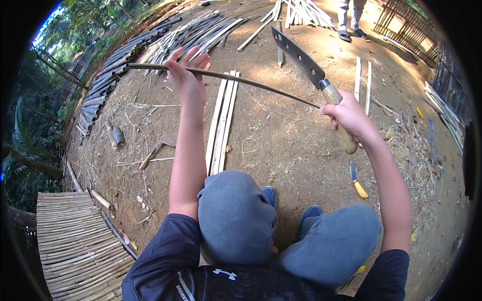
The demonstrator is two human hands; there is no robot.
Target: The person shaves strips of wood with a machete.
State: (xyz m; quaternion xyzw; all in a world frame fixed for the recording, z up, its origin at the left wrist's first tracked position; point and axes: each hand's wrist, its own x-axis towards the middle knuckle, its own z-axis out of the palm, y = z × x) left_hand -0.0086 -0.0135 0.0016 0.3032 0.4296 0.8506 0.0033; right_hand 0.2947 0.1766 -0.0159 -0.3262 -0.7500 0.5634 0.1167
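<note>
While our left hand (187,75) holds a thin strip (251,83) at its thumb, fingers loosely spread, our right hand (346,114) clamps a knife (330,93); a white logo (224,274) marks our dark shirt (281,287).

the single view comes from a head-worn fisheye camera, the left one of two. it faces down and forward over the blue-grey trousers (233,218), very near below. beyond the trousers come the left hand (188,83) and the right hand (349,115), and much farther ahead, a standing person's sandals (345,36).
</note>
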